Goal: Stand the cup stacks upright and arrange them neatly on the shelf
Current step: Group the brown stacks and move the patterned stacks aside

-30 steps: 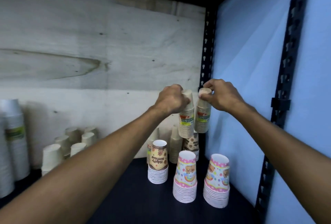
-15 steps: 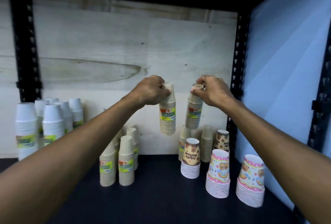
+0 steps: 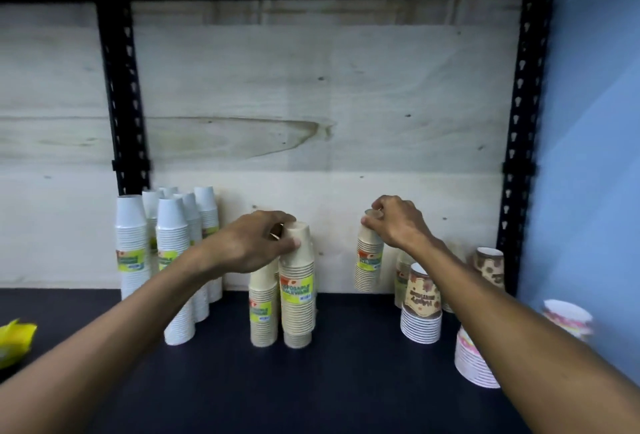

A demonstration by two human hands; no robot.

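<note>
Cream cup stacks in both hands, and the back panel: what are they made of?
Cream cup stacks: likely paper, matte, with thin nested rims and printed labels. Back panel: looks like pale unfinished plywood, with grain, knots and a dark streak.

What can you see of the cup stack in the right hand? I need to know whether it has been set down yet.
The stack is a short column of nested beige cups, apparently paper, upside down, with a yellow-green label and a red mark on its side. It hangs roughly upright, slightly tilted, above the dark shelf, seemingly not yet set down. The right hand pinches its top cup. Nothing else appears to touch it.
</note>
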